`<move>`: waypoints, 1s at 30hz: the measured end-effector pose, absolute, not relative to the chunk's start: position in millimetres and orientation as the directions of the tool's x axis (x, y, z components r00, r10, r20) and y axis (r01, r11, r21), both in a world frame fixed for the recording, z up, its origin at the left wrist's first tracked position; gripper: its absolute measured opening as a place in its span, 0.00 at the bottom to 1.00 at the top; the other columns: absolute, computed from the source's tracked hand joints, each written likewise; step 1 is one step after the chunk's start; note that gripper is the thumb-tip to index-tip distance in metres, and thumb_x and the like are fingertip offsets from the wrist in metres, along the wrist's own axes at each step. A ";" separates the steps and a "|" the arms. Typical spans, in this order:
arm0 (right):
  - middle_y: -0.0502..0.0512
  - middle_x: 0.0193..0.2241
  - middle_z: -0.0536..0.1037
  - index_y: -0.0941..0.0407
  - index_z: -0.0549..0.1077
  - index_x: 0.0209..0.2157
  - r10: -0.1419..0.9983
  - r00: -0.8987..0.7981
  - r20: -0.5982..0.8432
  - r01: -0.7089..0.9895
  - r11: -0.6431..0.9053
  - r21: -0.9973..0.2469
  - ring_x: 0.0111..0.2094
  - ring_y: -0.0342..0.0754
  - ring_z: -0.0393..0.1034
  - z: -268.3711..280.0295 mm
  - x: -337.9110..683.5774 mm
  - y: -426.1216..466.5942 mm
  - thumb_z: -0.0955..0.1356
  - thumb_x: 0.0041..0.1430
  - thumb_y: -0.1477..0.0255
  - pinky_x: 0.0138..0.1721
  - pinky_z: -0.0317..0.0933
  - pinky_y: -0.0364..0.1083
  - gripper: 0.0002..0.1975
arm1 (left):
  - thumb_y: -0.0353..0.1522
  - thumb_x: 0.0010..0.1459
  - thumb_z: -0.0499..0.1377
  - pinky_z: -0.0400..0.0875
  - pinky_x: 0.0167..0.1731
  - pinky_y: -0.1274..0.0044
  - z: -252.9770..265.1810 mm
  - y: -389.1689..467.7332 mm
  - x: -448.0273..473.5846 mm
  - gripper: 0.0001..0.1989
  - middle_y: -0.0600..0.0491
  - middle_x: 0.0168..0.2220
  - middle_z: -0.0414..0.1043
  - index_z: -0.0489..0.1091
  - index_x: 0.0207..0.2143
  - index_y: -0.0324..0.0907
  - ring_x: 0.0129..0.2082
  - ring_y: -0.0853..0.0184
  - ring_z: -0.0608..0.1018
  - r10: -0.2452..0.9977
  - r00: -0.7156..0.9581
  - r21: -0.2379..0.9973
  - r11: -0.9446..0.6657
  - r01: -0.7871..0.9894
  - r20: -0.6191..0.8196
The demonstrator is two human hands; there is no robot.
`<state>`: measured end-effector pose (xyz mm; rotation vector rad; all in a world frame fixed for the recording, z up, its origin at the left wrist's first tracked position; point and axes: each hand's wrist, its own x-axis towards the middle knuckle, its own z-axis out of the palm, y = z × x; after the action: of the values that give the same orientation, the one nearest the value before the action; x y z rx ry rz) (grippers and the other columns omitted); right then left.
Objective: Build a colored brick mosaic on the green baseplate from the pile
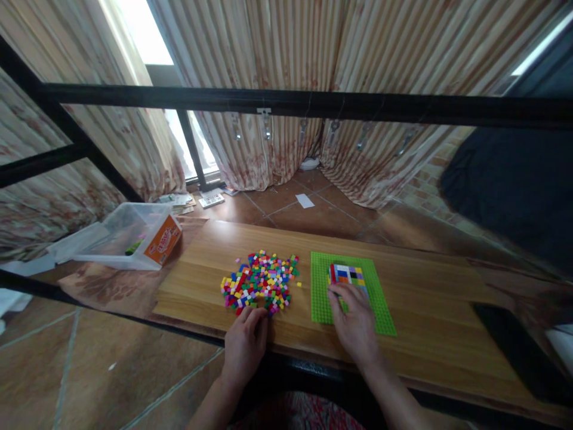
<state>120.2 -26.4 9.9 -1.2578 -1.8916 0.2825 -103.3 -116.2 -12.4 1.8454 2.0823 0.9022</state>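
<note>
A green baseplate lies on the wooden board, bearing a low patch of coloured building bricks in white, orange, blue, black, purple and yellow. A long red brick runs along the patch's left side. My right hand reaches over the plate with thumb and fingers pinched at the patch's near left corner; whatever they hold is hidden. Left of the plate spreads a loose pile of small bricks in many colours. At its near edge rests my left hand, fingers curled together, their contents not visible.
The wooden board has a dark flat object at its right end. A clear plastic bin with an orange label stands at the left. Black metal bars cross beyond the board, before striped curtains.
</note>
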 end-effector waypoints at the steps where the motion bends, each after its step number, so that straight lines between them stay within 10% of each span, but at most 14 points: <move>1: 0.55 0.37 0.76 0.52 0.74 0.40 0.851 -0.222 0.476 0.645 0.494 -0.583 0.41 0.51 0.69 9.3 111.0 -25.2 0.62 0.64 0.69 0.45 0.62 0.52 0.10 | 0.34 0.62 0.51 0.70 0.33 0.77 -12.7 -116.0 -103.3 0.09 0.52 0.35 0.72 0.71 0.38 0.44 0.33 0.68 0.76 0.954 -0.191 0.569 0.027 0.822 0.231; 17: 0.53 0.29 0.74 0.53 0.71 0.29 0.853 -0.411 0.322 0.689 0.522 -0.503 0.33 0.49 0.68 -10.2 66.5 -15.3 0.60 0.64 0.72 0.36 0.60 0.48 0.12 | 0.34 0.61 0.51 0.70 0.32 0.78 -13.0 -116.4 -103.3 0.09 0.52 0.34 0.72 0.71 0.38 0.45 0.33 0.68 0.76 0.945 -0.188 0.568 0.003 0.823 0.267; 30: 0.57 0.45 0.72 0.50 0.78 0.33 0.830 -0.041 0.556 0.758 0.388 -0.524 0.47 0.54 0.64 -2.8 149.7 -25.4 0.66 0.60 0.63 0.46 0.60 0.56 0.10 | 0.35 0.62 0.51 0.71 0.32 0.78 -12.3 -115.4 -103.4 0.09 0.52 0.35 0.73 0.70 0.38 0.45 0.33 0.67 0.77 0.945 -0.176 0.539 0.000 0.843 0.276</move>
<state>149.7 -25.4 -2.8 -1.3832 -1.8061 0.1078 -103.4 -115.4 -12.3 1.9000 2.0965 0.9204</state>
